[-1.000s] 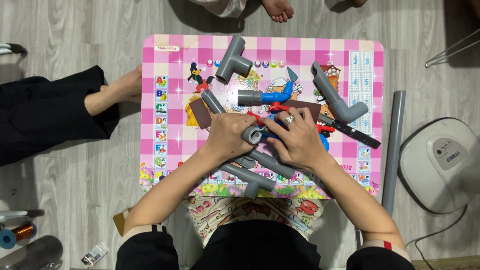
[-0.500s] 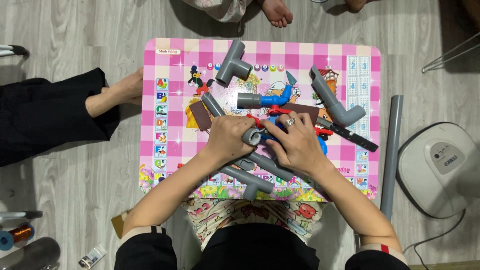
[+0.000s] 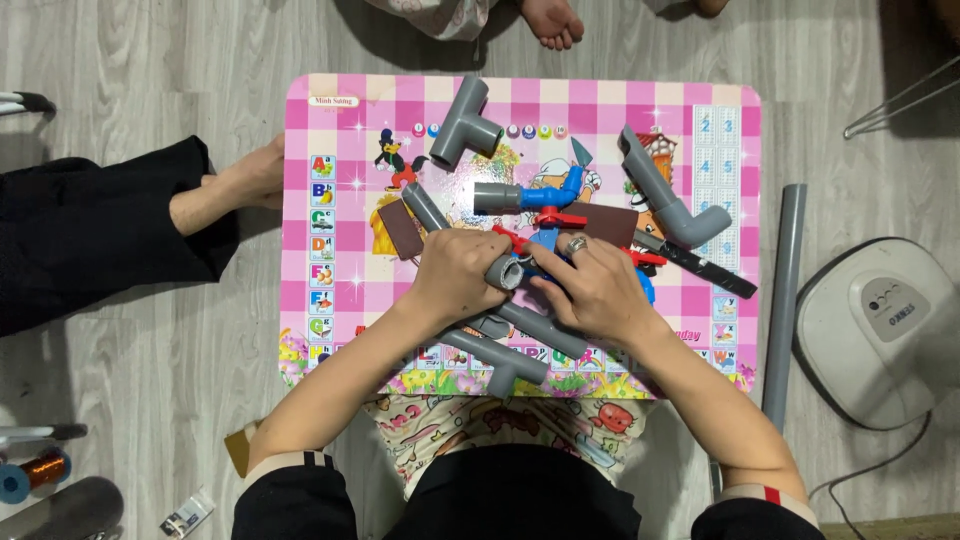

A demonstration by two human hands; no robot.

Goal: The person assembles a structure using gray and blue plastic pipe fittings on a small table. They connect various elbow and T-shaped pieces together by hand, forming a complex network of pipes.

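Grey pipe fitting gripped in both my hands

My left hand and right hand close together around a short grey pipe piece above the middle of the pink checked table. Longer grey pipes lie under my wrists.

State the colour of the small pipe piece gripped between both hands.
Grey pipe piece, clearest in the head view.

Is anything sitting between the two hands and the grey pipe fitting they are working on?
Nothing visible does. The left hand and right hand both already touch the grey pipe fitting, held between them over the pink table; fingers hide the grip itself.
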